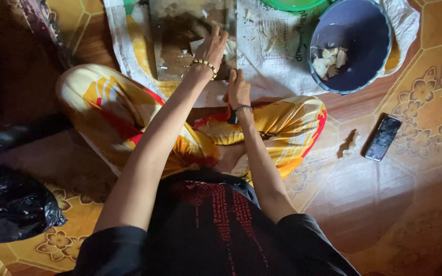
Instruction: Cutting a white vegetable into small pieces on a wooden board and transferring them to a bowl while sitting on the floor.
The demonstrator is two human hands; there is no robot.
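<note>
Seen from above, seated cross-legged on a patterned floor. Landmark: wooden cutting board, worn and littered with pale scraps, lying on a spread white printed sack.

Left hand flat on the board's right part, fingers stretched forward and close together, pressing down on a pale piece that is mostly hidden beneath them; beaded bracelet at the wrist.

Right hand just off the board's near right corner, fingers curled tight around something dark; whether a knife handle cannot be told, no blade visible. Dark band at that wrist.

Right of the board, on the same sack, a dark blue plastic bowl holding a small heap of pale cut pieces. Beyond the bowl, edge of a green basin.

Further right and nearer than the board, a phone face-up on the floor. Far left and nearer, a crumpled black plastic bag.
</note>
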